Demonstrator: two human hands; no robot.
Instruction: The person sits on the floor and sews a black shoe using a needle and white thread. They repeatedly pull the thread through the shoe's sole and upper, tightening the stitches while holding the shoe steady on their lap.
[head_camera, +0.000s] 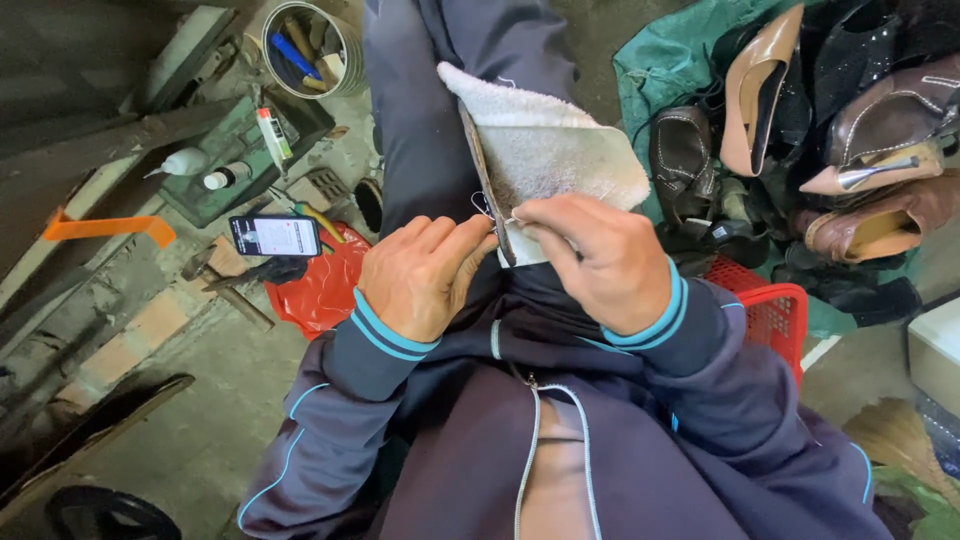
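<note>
A shoe sole (483, 175), seen edge-on, rests on my lap over a white towel (545, 145). My left hand (420, 275) pinches the near edge of the sole from the left side. My right hand (595, 255) holds the sole's near end from the right, thumb and fingers pressed on it over the towel. A thin thread loop (482, 205) shows at the sole's edge between my two hands. I cannot tell whether a needle is in either hand.
A pile of shoes (830, 130) lies on a green cloth at right, with a red basket (775, 310) near my right arm. At left are a phone (275, 236), a red bag (325, 285), glue bottles (190, 162) and a tin of tools (305, 45).
</note>
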